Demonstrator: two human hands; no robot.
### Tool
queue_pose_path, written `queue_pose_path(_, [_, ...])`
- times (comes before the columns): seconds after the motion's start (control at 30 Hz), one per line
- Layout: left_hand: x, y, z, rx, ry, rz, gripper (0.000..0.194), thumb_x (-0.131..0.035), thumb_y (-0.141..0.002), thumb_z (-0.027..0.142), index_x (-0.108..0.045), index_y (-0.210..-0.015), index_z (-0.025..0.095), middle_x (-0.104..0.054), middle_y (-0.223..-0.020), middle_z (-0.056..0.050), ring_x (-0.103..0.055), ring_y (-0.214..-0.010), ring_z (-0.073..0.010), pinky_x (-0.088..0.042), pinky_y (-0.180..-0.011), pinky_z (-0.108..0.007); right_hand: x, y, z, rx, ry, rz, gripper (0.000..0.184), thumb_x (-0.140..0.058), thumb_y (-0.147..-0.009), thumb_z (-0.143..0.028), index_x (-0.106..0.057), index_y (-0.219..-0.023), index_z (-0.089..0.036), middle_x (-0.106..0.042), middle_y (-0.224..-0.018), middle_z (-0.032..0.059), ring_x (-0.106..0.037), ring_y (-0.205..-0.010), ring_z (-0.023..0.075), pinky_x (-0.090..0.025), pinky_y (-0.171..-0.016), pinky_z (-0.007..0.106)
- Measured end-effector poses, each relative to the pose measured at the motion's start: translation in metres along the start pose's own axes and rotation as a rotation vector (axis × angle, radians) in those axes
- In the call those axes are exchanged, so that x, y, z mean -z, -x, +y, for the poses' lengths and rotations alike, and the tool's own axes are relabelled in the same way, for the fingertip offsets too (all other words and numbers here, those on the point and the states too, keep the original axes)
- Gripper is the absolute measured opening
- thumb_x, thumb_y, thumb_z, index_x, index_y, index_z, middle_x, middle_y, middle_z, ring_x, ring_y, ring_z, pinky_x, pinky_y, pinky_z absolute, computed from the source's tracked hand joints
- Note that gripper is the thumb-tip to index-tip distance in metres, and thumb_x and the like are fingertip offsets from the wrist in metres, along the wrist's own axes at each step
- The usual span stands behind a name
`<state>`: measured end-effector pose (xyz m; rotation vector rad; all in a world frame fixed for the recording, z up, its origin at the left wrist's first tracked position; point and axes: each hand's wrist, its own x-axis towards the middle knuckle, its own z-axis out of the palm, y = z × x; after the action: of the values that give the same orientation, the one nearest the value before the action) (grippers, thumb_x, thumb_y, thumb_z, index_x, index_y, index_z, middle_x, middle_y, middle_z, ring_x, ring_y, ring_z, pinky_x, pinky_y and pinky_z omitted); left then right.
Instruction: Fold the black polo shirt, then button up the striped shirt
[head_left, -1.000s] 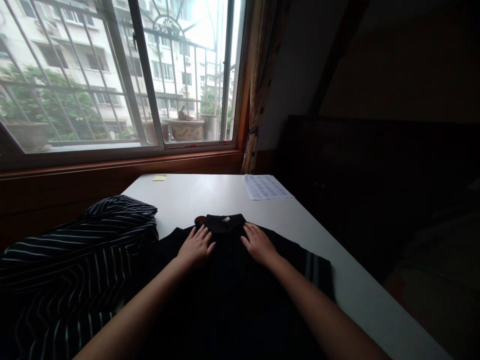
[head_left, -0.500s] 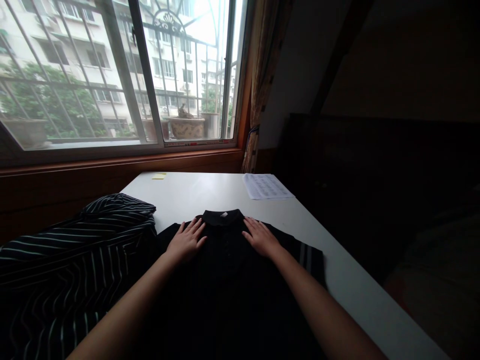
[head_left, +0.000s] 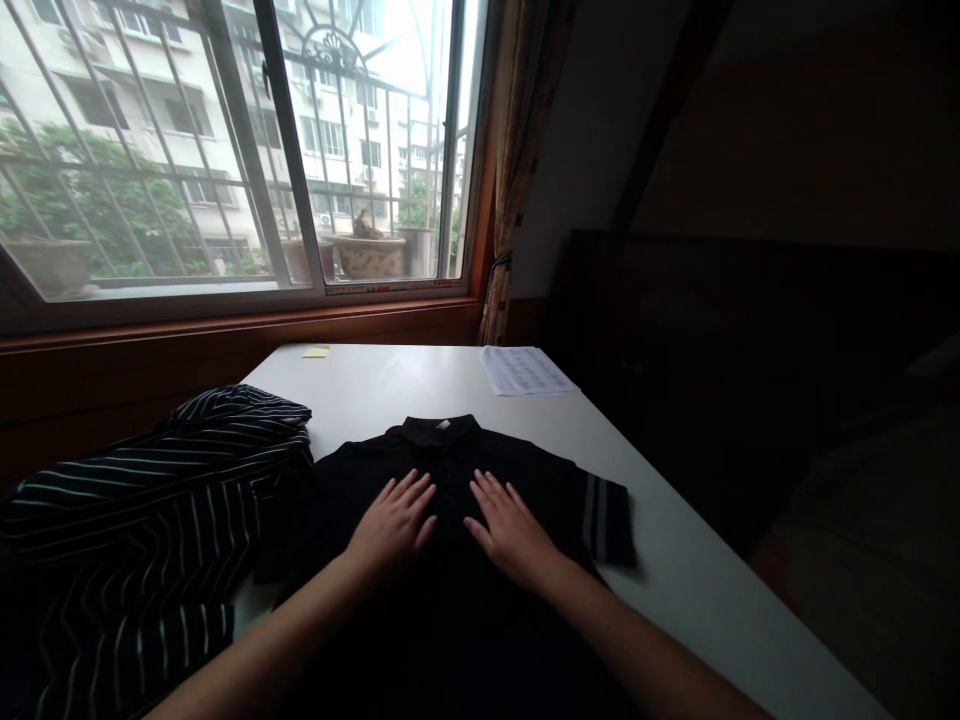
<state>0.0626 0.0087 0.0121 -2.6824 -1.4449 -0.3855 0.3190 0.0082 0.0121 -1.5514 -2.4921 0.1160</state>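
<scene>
A black polo shirt lies flat and face up on the white table, its collar pointing toward the window. One short sleeve with pale stripes reaches out to the right. My left hand rests palm down on the shirt's chest, fingers stretched out. My right hand lies flat beside it, a little to the right of the button line, fingers also spread. Neither hand holds anything.
A crumpled dark garment with thin white stripes lies at the table's left. A printed sheet of paper sits at the far right corner and a yellow sticky note near the far edge. A barred window stands behind; dark furniture lies right.
Both hands have slid from beside the collar down toward me onto the shirt's chest and closer together. The shirt front now lies flatter and the right sleeve is spread out.
</scene>
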Motion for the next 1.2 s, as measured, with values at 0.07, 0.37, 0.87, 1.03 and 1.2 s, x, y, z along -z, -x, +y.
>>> queue_pose_path(0.07, [-0.004, 0.013, 0.009, -0.013, 0.018, -0.024, 0.058, -0.036, -0.101, 0.051, -0.035, -0.153, 0.025, -0.032, -0.159, -0.005, -0.028, -0.148, -0.0276, -0.026, -0.119, -0.052, -0.004, 0.018, -0.003, 0.011, -0.015, -0.005, 0.063, -0.036, -0.100, -0.052, -0.031, -0.155, -0.021, -0.022, -0.163, 0.0068, -0.021, -0.150, 0.0252, -0.018, -0.122, 0.047])
queue_pose_path(0.37, [0.001, 0.052, -0.027, 0.034, -0.043, -0.061, 0.062, -0.032, -0.101, 0.057, -0.021, -0.156, 0.031, -0.020, -0.162, -0.003, -0.023, -0.149, -0.0272, -0.019, -0.121, -0.053, 0.015, 0.079, 0.109, -0.150, 0.071, 0.015, 0.065, -0.032, -0.100, -0.058, -0.027, -0.156, -0.027, -0.027, -0.162, 0.0047, -0.024, -0.149, 0.0237, -0.021, -0.120, 0.052])
queue_pose_path(0.87, [0.007, 0.057, -0.027, 0.036, -0.035, -0.100, 0.061, -0.034, -0.101, 0.058, -0.021, -0.155, 0.034, -0.019, -0.162, -0.004, -0.022, -0.149, -0.0298, -0.020, -0.119, -0.058, 0.047, 0.057, 0.208, -0.777, -0.277, 0.066, 0.042, -0.073, -0.070, -0.051, -0.067, -0.096, -0.018, -0.070, -0.103, 0.0135, -0.063, -0.103, 0.0334, -0.049, -0.086, 0.043])
queue_pose_path(1.03, [0.009, 0.054, -0.025, 0.043, -0.021, -0.109, 0.060, -0.039, -0.100, 0.055, -0.030, -0.154, 0.031, -0.022, -0.162, -0.006, -0.022, -0.149, -0.0333, -0.025, -0.116, -0.062, 0.082, 0.057, 0.209, -0.746, -0.592, -0.054, 0.029, -0.068, -0.077, -0.047, -0.064, -0.081, -0.019, -0.071, -0.079, 0.0068, -0.068, -0.077, 0.0220, -0.051, -0.064, 0.030])
queue_pose_path(1.2, [0.020, 0.020, 0.025, -0.155, 0.078, -0.072, 0.051, -0.050, -0.097, 0.040, -0.043, -0.147, 0.031, -0.035, -0.158, -0.005, -0.025, -0.148, -0.0316, -0.023, -0.118, -0.060, 0.108, 0.049, 0.199, -0.721, -0.903, 0.031, 0.029, -0.067, -0.081, -0.045, -0.060, -0.092, -0.019, -0.070, -0.086, 0.0064, -0.067, -0.079, 0.0197, -0.054, -0.065, 0.030])
